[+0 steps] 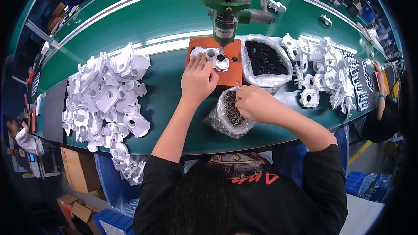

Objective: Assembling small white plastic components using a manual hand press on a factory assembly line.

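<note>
A white plastic housing (222, 64) lies on the orange fixture block (235, 78), with a round black piece (220, 57) on it, under the tip of the green machine head (225, 26). My left hand (199, 78) grips the housing's left side, its fingers bent over the edge. At the mouth of a clear plastic bag of metal screws (234, 111), my right hand (257, 104) is closed with its fingers dipping in among the screws. Whatever its fingertips pinch is hidden.
Piles of white plastic parts lie left (104, 100) and right (324, 69) on the green table. An open bag of black parts (263, 58) stands behind the screws. Blue crates (368, 185) sit on the floor at right. Other people (381, 82) work at both far sides.
</note>
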Available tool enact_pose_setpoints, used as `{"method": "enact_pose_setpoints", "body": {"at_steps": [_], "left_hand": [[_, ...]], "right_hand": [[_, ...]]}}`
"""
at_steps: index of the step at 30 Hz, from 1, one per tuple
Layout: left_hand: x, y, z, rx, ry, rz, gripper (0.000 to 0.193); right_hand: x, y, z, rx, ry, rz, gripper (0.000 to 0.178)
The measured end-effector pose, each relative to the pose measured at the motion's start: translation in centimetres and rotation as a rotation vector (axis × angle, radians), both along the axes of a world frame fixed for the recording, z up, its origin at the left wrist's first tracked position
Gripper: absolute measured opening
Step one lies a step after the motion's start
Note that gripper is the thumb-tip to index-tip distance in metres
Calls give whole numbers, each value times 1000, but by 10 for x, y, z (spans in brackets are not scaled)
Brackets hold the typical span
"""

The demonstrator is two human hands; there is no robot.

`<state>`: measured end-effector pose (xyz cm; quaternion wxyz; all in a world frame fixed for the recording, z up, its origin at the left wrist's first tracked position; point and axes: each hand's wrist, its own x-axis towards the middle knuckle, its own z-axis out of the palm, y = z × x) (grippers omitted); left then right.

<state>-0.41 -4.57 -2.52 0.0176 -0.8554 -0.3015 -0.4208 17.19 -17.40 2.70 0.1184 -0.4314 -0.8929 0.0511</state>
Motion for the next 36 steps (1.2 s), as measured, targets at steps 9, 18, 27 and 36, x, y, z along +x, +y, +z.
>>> {"method": "enact_pose_setpoints", "body": {"at_steps": [9,18,27,36], "left_hand": [[0,1,-2,7,-8,7,10],[-1,1,-2,6,-4,10,10],[0,1,-2,4,-12,9,11],[0,1,-2,9,-23,14,12]], "right_hand": [[-1,-1,3,-73,213,-91,9],[-13,1,-4,27,11,-70,12],[-9,7,10,-220,125,-158,11],[25,63,19,-512,658,-395,14]]}}
